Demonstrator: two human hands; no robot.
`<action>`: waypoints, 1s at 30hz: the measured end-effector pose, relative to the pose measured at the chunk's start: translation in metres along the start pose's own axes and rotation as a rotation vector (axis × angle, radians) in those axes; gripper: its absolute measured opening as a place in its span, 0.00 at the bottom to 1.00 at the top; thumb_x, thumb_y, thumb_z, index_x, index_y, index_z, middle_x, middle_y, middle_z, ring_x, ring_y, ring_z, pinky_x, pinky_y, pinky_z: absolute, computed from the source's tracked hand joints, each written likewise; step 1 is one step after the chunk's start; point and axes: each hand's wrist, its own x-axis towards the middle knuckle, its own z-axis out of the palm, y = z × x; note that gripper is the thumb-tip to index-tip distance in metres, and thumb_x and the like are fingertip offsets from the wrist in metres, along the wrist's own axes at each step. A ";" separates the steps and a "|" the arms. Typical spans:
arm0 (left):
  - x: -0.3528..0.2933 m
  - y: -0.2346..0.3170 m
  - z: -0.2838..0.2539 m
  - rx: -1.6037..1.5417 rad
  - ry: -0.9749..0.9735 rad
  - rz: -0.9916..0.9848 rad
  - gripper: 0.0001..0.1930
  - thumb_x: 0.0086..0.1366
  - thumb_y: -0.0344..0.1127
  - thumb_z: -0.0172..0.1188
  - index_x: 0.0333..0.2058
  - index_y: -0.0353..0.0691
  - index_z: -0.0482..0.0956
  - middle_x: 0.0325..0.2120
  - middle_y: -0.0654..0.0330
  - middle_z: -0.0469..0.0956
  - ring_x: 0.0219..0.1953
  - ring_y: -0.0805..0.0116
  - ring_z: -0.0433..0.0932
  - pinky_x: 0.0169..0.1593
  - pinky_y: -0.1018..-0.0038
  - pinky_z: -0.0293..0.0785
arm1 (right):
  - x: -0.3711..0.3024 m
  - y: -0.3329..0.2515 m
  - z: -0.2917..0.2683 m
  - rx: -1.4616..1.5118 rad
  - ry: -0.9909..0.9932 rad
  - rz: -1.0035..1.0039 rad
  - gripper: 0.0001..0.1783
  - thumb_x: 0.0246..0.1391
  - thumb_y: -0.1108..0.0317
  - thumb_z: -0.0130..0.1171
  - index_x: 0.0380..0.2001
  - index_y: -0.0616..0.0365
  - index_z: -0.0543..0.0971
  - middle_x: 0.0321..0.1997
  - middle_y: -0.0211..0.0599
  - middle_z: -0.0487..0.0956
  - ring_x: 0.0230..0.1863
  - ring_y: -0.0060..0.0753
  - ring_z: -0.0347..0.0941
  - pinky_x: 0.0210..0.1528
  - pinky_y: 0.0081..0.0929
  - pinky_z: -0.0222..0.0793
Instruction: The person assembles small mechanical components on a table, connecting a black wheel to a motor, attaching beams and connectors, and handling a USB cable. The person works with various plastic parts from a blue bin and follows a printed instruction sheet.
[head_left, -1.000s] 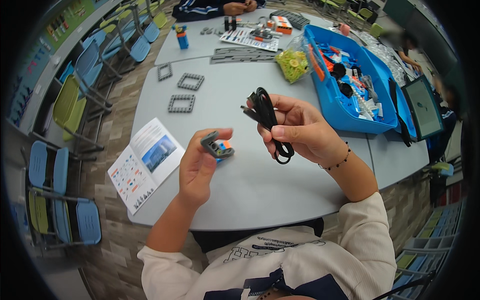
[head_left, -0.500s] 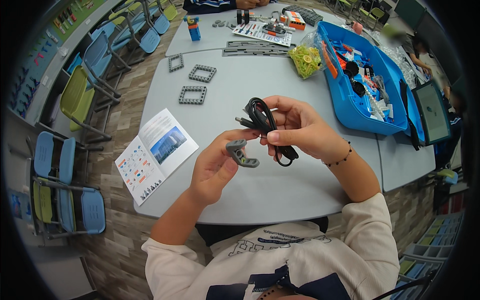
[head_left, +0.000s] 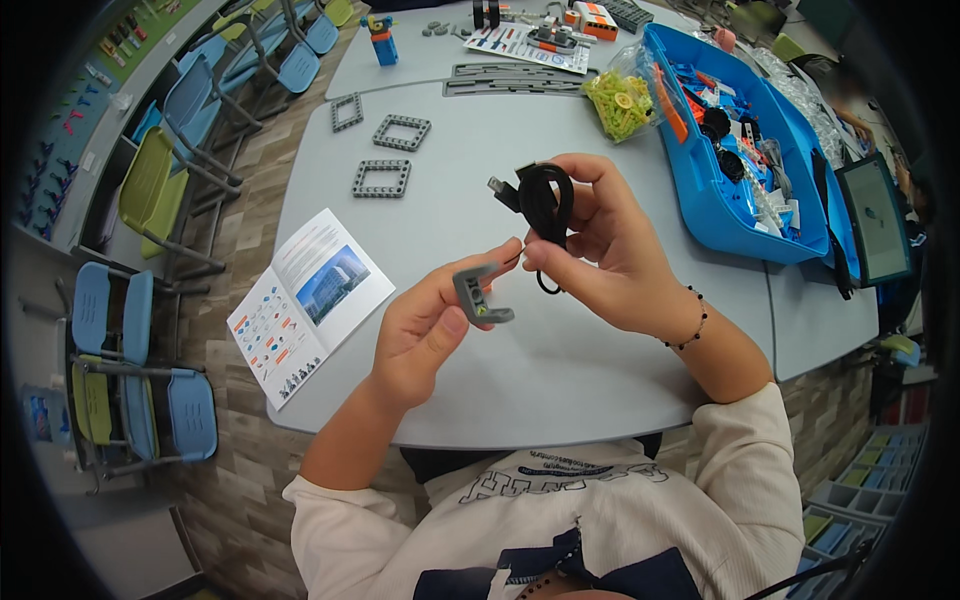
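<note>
Above the middle of the table, my right hand (head_left: 620, 255) is closed on a coiled black USB cable (head_left: 545, 203), its metal plug sticking out to the left. My left hand (head_left: 425, 325) holds a grey C-shaped building piece (head_left: 478, 295) between thumb and fingers. A thin dark strand runs from the cable's coil to the left fingertips, where the two hands nearly meet. Three grey rectangular building frames (head_left: 381, 179) lie on the table (head_left: 590, 385) beyond my left hand. Left of that hand rests an open instruction booklet (head_left: 312, 305).
On the right stands a blue bin (head_left: 735, 235) full of building parts, with a tablet (head_left: 872, 220) beyond it. A bag of yellow-green pieces (head_left: 618, 105) leans by the bin. Farther back are grey flat strips (head_left: 515, 80), a printed sheet (head_left: 490, 45) and a small blue figure (head_left: 384, 45).
My right hand has turned and lifted the cable slightly up and to the right, so its plug now points up-left. The grey piece has tilted a little in my left hand.
</note>
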 end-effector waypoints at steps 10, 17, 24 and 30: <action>0.005 -0.002 -0.002 0.100 -0.039 0.203 0.11 0.68 0.40 0.50 0.38 0.37 0.74 0.35 0.59 0.73 0.42 0.66 0.71 0.45 0.73 0.67 | -0.019 -0.017 0.012 0.095 -0.078 -0.178 0.34 0.47 0.85 0.60 0.55 0.59 0.57 0.39 0.38 0.73 0.38 0.25 0.75 0.40 0.22 0.72; -0.001 -0.004 0.003 0.098 -0.025 0.234 0.06 0.65 0.34 0.54 0.35 0.38 0.76 0.28 0.62 0.73 0.31 0.69 0.67 0.39 0.73 0.63 | -0.025 -0.016 0.012 -0.180 -0.120 -0.597 0.34 0.42 0.90 0.58 0.52 0.64 0.57 0.39 0.46 0.72 0.34 0.28 0.77 0.33 0.19 0.72; 0.001 -0.002 0.003 0.193 -0.044 0.235 0.03 0.61 0.30 0.54 0.32 0.39 0.75 0.29 0.61 0.75 0.30 0.65 0.69 0.40 0.69 0.63 | -0.024 -0.022 0.015 -0.193 -0.072 -0.486 0.35 0.42 0.89 0.59 0.53 0.65 0.57 0.35 0.41 0.73 0.34 0.26 0.76 0.32 0.17 0.70; 0.004 0.000 0.000 0.575 0.006 0.410 0.04 0.56 0.29 0.56 0.31 0.39 0.75 0.27 0.62 0.76 0.29 0.64 0.72 0.46 0.63 0.64 | -0.025 -0.036 0.008 0.119 -0.051 -0.025 0.37 0.43 0.85 0.60 0.56 0.64 0.55 0.34 0.36 0.75 0.32 0.22 0.76 0.36 0.18 0.70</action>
